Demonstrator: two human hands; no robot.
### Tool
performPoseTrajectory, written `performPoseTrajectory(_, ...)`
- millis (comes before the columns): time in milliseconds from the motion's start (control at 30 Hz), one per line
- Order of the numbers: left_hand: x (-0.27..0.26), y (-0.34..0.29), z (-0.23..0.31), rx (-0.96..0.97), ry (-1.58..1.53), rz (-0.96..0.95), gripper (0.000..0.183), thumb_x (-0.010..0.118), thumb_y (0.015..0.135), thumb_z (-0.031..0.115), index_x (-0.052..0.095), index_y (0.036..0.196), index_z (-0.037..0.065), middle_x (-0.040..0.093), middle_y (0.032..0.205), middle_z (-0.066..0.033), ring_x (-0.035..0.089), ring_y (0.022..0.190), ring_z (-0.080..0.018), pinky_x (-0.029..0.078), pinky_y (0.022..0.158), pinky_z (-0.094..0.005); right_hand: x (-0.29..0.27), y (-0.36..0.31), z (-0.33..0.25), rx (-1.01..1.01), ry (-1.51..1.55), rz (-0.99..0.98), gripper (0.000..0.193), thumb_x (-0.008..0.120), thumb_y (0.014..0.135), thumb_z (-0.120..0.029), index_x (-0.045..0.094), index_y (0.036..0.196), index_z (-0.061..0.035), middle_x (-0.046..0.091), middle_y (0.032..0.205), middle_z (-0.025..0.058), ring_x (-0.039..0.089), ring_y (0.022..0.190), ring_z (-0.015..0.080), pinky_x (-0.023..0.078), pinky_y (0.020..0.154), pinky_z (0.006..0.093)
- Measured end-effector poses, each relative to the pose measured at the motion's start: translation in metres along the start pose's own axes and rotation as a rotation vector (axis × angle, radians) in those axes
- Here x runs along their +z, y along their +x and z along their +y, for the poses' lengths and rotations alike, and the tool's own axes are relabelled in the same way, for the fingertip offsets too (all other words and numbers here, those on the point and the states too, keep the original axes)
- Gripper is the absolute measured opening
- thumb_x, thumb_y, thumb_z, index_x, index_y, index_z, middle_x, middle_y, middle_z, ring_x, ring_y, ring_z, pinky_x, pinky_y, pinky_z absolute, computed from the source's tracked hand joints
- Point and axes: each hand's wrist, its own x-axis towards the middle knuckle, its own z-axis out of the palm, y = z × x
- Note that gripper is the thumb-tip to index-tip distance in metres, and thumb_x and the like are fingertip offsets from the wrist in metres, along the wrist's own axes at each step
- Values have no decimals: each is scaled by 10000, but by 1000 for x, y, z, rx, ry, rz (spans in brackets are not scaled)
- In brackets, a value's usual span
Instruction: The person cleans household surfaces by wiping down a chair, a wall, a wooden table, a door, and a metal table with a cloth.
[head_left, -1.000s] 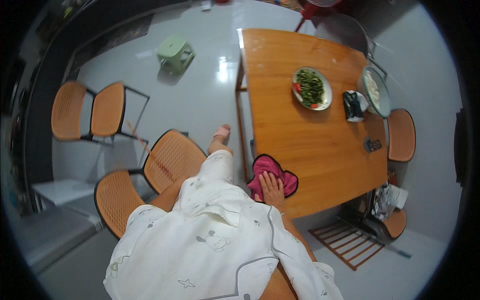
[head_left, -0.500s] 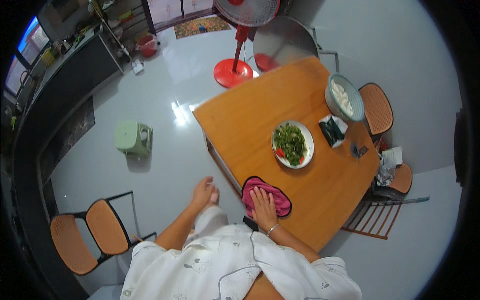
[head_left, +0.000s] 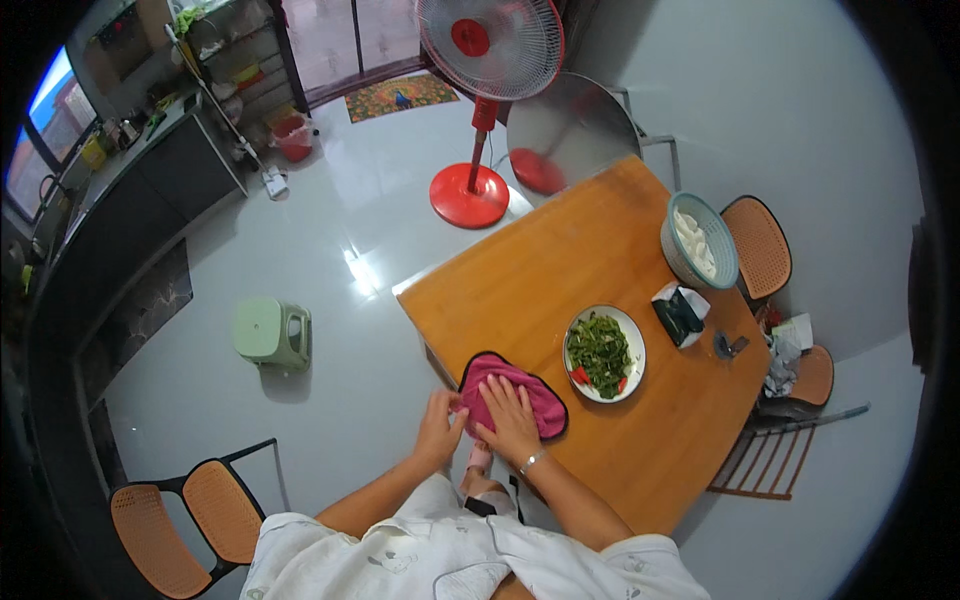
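Observation:
A pink cloth with black edging lies spread at the wooden table's near left edge. Pressed flat on it is my right hand, its fingers stretched out. My left hand is held just off the table edge, next to the cloth's left side. Its fingers are loosely bent and apart, with nothing seen in them; whether they touch the cloth I cannot tell. To the right of the cloth stands a white plate of cooked greens with red pieces.
Further right on the table are a tissue pack, a small dark object and a blue-green basket with white contents. A red fan stands beyond. A green stool and chairs are on the left.
My left hand has come up and right to the table edge beside the cloth. The cloth, under my right hand, has shifted left along the table. The view has tilted up.

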Motion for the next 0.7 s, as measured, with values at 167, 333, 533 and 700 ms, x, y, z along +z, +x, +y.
performPoseTrajectory(167,35,-19,-47,-311,-186,-147,387,648,939,306,512,1121,-8,600,1059,-198,614,930,-273,503,801,-392,4,-16,33,-200,33,13,624,608,886,-366,454,1431,-107,399,1506,122,320,1417,302,222,1153,509)
performPoseTrajectory(333,68,-28,-52,-302,-270,16,375,625,967,252,403,1140,5,549,966,-118,539,845,-173,477,725,-312,2,-22,26,-214,21,68,589,621,873,-347,505,1393,-95,452,1468,126,365,1392,300,255,1138,506)
performPoseTrajectory(533,82,-39,-66,-353,-440,57,261,604,975,181,417,1118,68,482,917,-27,480,801,-114,460,694,-258,6,-35,28,-211,-28,60,604,597,871,-371,503,1393,-83,432,1481,134,349,1404,293,246,1146,495)
performPoseTrajectory(700,91,-33,-71,-225,-633,121,305,598,981,191,385,1138,40,521,1080,-94,506,978,-158,452,846,-304,10,-25,33,-247,-75,9,643,590,870,-369,455,1426,-75,392,1502,151,316,1417,319,219,1154,502)
